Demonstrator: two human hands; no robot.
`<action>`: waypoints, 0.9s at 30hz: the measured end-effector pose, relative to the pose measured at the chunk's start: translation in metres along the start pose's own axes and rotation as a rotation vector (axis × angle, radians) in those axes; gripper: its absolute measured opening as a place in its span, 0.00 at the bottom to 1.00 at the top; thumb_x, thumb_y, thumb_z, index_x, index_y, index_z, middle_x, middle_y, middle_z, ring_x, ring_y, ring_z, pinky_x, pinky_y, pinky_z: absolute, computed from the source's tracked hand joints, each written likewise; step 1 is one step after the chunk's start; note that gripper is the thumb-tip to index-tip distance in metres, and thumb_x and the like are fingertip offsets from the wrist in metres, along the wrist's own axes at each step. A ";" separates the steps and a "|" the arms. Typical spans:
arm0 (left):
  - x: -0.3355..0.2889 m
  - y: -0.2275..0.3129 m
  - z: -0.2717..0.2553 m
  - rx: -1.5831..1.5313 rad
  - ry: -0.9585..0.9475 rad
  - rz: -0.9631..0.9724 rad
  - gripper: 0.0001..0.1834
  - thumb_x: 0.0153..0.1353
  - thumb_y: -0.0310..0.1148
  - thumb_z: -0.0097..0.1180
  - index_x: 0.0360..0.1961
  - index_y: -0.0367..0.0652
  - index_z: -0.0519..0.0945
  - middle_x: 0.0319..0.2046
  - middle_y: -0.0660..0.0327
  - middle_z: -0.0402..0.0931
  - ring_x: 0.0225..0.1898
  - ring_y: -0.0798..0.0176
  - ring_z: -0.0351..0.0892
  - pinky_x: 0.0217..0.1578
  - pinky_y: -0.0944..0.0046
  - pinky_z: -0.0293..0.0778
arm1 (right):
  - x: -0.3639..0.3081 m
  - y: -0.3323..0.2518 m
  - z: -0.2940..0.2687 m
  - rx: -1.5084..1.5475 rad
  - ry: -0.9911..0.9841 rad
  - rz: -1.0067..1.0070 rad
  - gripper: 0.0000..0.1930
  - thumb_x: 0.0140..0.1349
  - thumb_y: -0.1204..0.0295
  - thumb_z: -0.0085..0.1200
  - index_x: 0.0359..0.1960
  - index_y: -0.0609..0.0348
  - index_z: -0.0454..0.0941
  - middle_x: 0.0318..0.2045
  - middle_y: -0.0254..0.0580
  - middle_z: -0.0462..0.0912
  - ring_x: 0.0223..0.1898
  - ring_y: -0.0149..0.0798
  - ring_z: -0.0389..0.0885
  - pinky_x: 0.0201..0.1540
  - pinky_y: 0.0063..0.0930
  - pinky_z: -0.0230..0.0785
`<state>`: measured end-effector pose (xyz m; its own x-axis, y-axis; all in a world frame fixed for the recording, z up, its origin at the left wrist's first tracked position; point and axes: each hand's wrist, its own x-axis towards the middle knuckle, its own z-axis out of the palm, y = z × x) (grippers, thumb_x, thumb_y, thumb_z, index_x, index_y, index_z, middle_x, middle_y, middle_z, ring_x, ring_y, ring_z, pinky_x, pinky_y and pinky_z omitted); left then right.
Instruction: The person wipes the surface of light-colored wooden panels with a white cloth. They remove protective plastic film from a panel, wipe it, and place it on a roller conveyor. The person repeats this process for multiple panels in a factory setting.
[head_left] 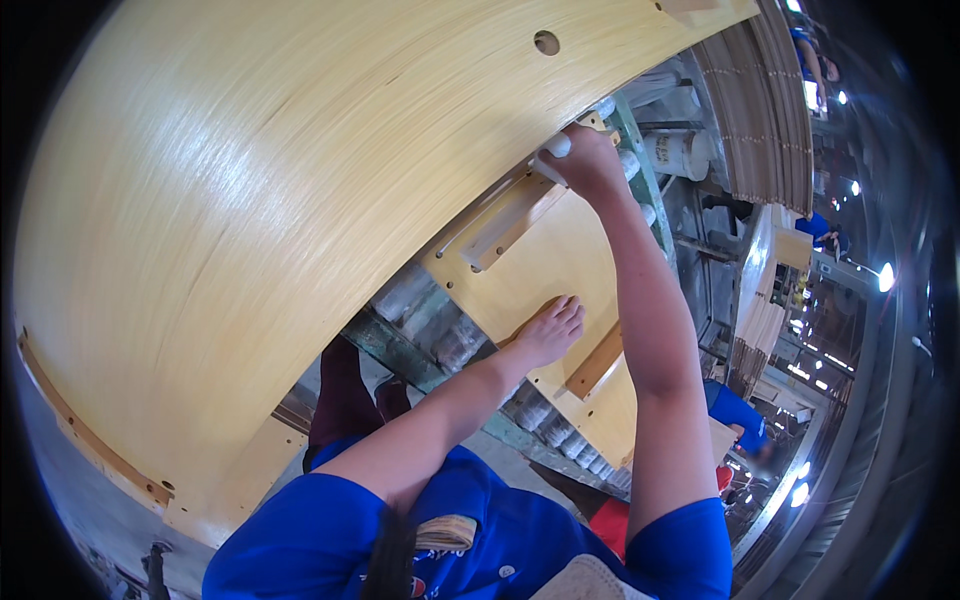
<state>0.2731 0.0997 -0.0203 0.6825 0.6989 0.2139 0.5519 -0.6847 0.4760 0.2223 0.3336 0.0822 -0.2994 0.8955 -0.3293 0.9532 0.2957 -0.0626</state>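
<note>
My right hand (594,165) is closed around a small white object (555,150) whose kind I cannot make out. It is close to the far end of a wooden strip (515,220) fixed on a flat pale plywood panel (570,250). On the same panel my left hand (553,328) rests palm down, its fingers stretched out and nothing in them. A second wooden strip (597,360) lies to its right. Drilled holes dot the panel. A large glossy plywood sheet (250,200) with a round hole (546,43) fills the upper left and overlaps the panel's edge.
Rollers (460,345) on a green frame (395,350) carry the panel. A white bucket (678,154) stands beyond my right arm, near a stack of brown boards (760,110). Another person in blue (735,412) is at the right, with more people farther off.
</note>
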 end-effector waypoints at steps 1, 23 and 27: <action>-0.001 -0.001 -0.001 -0.007 -0.003 -0.005 0.21 0.62 0.36 0.38 0.55 0.40 0.67 0.61 0.53 0.59 0.66 0.49 0.49 0.65 0.48 0.42 | 0.002 0.002 0.000 0.001 0.011 -0.002 0.19 0.47 0.61 0.58 0.42 0.52 0.78 0.36 0.50 0.81 0.40 0.50 0.79 0.43 0.40 0.72; 0.000 -0.003 -0.002 -0.078 -0.004 0.030 0.20 0.63 0.36 0.38 0.53 0.38 0.69 0.60 0.50 0.60 0.66 0.46 0.50 0.65 0.46 0.41 | 0.081 0.085 -0.026 -0.193 0.176 0.322 0.18 0.50 0.59 0.56 0.42 0.53 0.78 0.41 0.51 0.80 0.45 0.51 0.78 0.47 0.42 0.71; 0.001 -0.003 -0.001 -0.085 -0.007 0.032 0.20 0.63 0.36 0.38 0.52 0.38 0.69 0.60 0.50 0.60 0.66 0.45 0.49 0.65 0.46 0.41 | 0.084 0.081 -0.024 -0.204 0.144 0.343 0.19 0.51 0.59 0.55 0.43 0.52 0.77 0.42 0.50 0.80 0.46 0.51 0.78 0.48 0.41 0.71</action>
<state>0.2716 0.1030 -0.0208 0.7027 0.6753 0.2240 0.4873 -0.6862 0.5400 0.2732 0.4406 0.0720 0.0177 0.9865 -0.1629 0.9751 0.0189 0.2208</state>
